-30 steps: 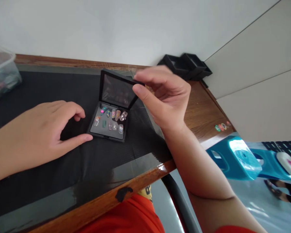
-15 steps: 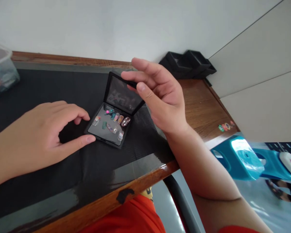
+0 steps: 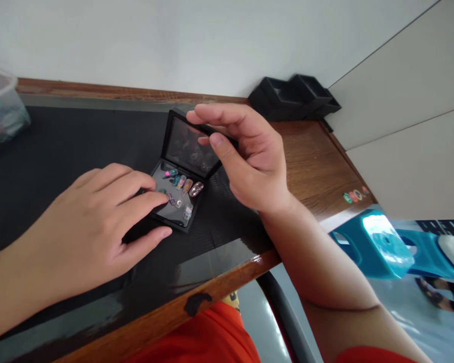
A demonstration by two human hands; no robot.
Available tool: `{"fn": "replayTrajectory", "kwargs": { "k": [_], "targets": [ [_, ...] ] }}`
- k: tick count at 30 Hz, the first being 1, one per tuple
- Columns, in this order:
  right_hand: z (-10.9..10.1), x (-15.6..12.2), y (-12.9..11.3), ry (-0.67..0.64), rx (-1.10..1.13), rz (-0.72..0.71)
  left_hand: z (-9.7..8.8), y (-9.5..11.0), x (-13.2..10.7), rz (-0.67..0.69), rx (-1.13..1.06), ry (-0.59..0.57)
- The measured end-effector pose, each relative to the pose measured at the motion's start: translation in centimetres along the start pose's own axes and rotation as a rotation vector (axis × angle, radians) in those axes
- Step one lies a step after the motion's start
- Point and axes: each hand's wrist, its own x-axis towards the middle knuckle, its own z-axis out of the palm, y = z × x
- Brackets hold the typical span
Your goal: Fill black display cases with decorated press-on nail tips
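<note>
A small black hinged case (image 3: 196,225) with a clear window in its raised lid (image 3: 189,146) lies open on the dark table cover. Several decorated press-on nails (image 3: 187,186) rest on its grey inner pad, some teal, some clear, one with pink. My right hand (image 3: 249,156) holds the upper right corner of the lid, thumb in front and fingers behind and over the edge. Over the left part of the pad reaches my left hand (image 3: 109,217), fingers apart, its index fingertip at the nails. That hand hides the case's left side and some nails.
At far left stands a clear plastic tub (image 3: 3,111) with blurred contents. Black trays (image 3: 295,98) sit against the wall at the back right. Beyond the wooden table edge (image 3: 242,272) are a blue plastic stool (image 3: 382,247) and a person's foot (image 3: 433,292).
My left hand has moved right, from the case's left edge to over the pad and nails. My right hand's fingers have lowered and closed more around the lid's corner.
</note>
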Motion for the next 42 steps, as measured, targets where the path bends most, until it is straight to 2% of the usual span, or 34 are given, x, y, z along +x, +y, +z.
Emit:
{"fn": "replayTrajectory", "kwargs": {
  "k": [3,9,13,19,21,24,28,31,34,38,42],
  "targets": [
    [-0.2,0.0,-0.2,-0.048,-0.034,0.008,0.0,0.1,-0.1,-0.011,-0.001,-0.001],
    [-0.1,-0.2,-0.7,-0.020,-0.044,0.031,0.3,0.0,0.1,0.008,-0.003,-0.028],
    [-0.1,-0.2,-0.8,-0.064,-0.029,0.026,0.1,0.0,-0.2,0.005,-0.011,-0.028],
    [-0.5,0.3,-0.2,-0.078,0.041,0.089,-0.8,-1.0,-0.9,-0.052,0.043,0.090],
    [-0.7,0.5,0.2,-0.071,0.060,0.123,-1.1,-1.8,-0.9,-0.084,0.062,0.071],
    [-0.9,0.7,0.9,-0.077,0.143,0.154,-1.5,-3.1,-0.9,-0.134,0.091,-0.019],
    [-0.9,0.7,1.4,-0.157,0.264,0.189,-1.4,-4.8,-1.0,-0.150,0.007,-0.125],
    [-0.8,0.4,0.7,-0.224,0.244,0.164,-0.9,-5.9,-1.6,-0.153,-0.091,-0.074],
    [-0.7,0.1,-0.2,-0.297,0.262,0.149,-0.3,-7.0,-2.1,-0.183,-0.073,-0.104],
    [-0.8,0.0,-0.4,-0.426,0.347,0.088,0.1,-7.1,-2.3,-0.247,-0.042,-0.124],
    [-0.7,-0.2,-0.2,-0.442,0.332,0.100,0.0,-5.8,-2.3,-0.240,-0.089,-0.152]
  ]
}}
